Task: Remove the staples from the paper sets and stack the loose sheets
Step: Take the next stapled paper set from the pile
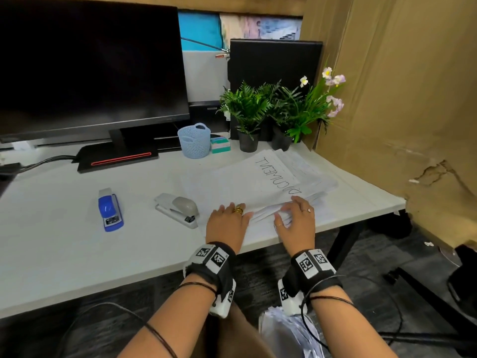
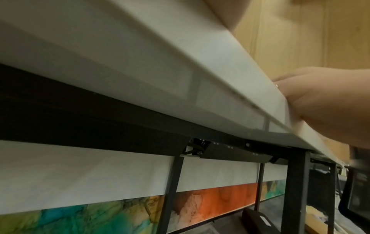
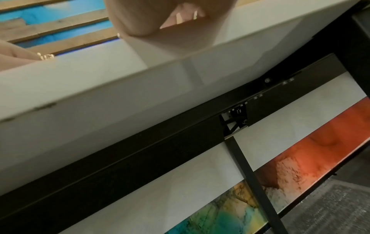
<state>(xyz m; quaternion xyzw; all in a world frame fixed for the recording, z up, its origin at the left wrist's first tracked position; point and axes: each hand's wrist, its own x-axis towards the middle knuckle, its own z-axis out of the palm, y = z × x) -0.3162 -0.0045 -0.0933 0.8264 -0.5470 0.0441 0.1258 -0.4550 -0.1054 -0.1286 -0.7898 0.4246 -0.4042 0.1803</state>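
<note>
1. My left hand lies on the desk at its front edge, just left of the paper sets. Its fingers are stretched out flat, the tips touching the near left margin of the pile. It grasps nothing; I judge it is there to pin the sheets so they do not slide.

2. My right hand sits at the same front edge, on the near right part of the pile. Its fingers curl around a thin bundle of sheets lifted a little off the rest, so I am grasping that bundle, probably to separate one set and find its staple.

3. The paper sets lie fanned across the desk's right half, running from the front edge back toward the potted plants at the rear right corner. The top sheet reads "DOCUMENT", turned away from me.

4. The grey stapler rests just left of my left hand, near the front edge. The blue one lies further left. Both are untouched.

5. No staple is visible, so I cannot tell how many sets are done. More sheets rest in my lap, below the desk edge.
</note>
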